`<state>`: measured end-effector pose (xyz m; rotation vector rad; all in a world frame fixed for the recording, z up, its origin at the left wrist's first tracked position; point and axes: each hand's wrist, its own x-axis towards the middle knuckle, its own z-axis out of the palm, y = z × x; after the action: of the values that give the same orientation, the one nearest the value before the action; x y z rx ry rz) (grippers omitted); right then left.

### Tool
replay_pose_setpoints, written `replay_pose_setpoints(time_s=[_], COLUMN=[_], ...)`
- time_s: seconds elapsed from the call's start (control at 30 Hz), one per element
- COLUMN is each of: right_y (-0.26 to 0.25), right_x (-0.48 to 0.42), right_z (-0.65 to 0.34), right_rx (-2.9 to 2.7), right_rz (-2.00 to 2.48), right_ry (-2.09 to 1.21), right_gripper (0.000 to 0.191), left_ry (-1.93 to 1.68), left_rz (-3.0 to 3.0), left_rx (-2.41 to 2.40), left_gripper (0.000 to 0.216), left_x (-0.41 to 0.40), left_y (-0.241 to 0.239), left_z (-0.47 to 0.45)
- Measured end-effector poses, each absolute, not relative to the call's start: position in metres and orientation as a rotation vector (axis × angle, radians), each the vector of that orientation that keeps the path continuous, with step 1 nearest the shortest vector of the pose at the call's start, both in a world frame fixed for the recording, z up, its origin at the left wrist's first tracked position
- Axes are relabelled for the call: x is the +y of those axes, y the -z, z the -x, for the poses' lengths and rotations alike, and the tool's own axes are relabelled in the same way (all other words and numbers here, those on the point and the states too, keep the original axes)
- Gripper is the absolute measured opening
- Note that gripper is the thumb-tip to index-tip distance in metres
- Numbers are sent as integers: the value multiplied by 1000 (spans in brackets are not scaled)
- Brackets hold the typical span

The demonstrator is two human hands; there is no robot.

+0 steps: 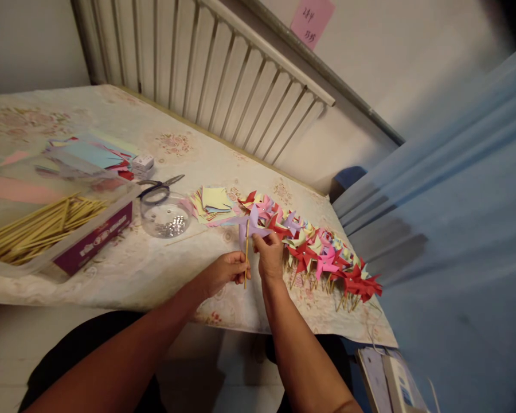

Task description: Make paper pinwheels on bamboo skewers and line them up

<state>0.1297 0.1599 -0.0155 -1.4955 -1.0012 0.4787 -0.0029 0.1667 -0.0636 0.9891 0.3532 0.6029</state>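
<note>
My left hand (227, 271) is closed on the lower part of a thin yellow stick (246, 252), which stands nearly upright above the front of the table. At the stick's top is a lavender paper pinwheel (254, 222). My right hand (269, 252) pinches that pinwheel's lower edge between thumb and fingers. Just to the right lies a dense pile of pinwheels on sticks (318, 252) in red, pink, pale yellow and lavender. Beyond my hands rests a stack of coloured paper squares (215, 202).
On the left stands a clear plastic box (129, 198) of yellow sticks. Near it are a round dish of small shiny fasteners (165, 221), scissors (161, 184), a small white box (143, 163) and coloured paper sheets (81, 158). A radiator (223, 74) runs behind; a blue curtain (447, 189) hangs at right.
</note>
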Motion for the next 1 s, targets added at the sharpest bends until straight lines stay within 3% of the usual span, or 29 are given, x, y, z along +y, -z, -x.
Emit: replay_pose_setpoints(time_s=[0.83,1.0], right_y=[25,9], right_x=[161,158], right_z=[-138,-150], right_rx=[-838,-800], right_rz=[1241,1329], right_ry=[-724,-590], right_gripper=[21,36], left_ry=[-577,-572], left_rz=[-1090,-1145], left_rx=[446,497], left_gripper=[27,27], left_x=[168,168], left_y=[66,64], left_z=[2,0])
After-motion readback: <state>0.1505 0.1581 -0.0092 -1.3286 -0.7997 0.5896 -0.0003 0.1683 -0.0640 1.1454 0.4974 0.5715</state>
